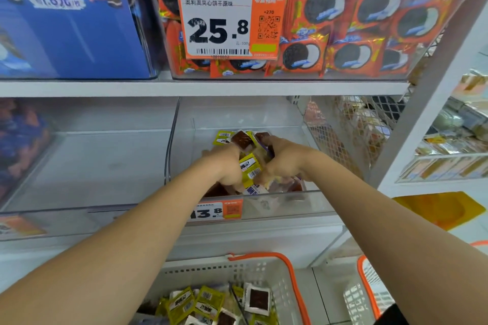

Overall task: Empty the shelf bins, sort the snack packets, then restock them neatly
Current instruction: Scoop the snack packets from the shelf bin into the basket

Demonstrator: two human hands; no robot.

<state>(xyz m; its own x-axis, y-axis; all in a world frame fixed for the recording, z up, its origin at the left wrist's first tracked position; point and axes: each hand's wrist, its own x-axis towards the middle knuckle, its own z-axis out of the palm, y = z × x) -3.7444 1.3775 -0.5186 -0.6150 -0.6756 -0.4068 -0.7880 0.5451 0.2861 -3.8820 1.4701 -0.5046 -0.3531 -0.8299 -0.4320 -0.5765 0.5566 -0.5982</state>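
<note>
White shelf board [211, 88], white upright post [427, 103], wire mesh side panel [351, 134]; bright light.

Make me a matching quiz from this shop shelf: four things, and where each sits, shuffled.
Things
1. orange foil cookie packets
2. white plastic basket with orange rim
3. blue cardboard box
4. yellow and brown snack packets

Places
A. top shelf, far left
B. lowest, below the shelves
C. gripped by left hand and right hand in the middle clear bin
D. top shelf, behind orange price tag

Pairs: 1-D, 2-B, 3-A, 4-C
</note>
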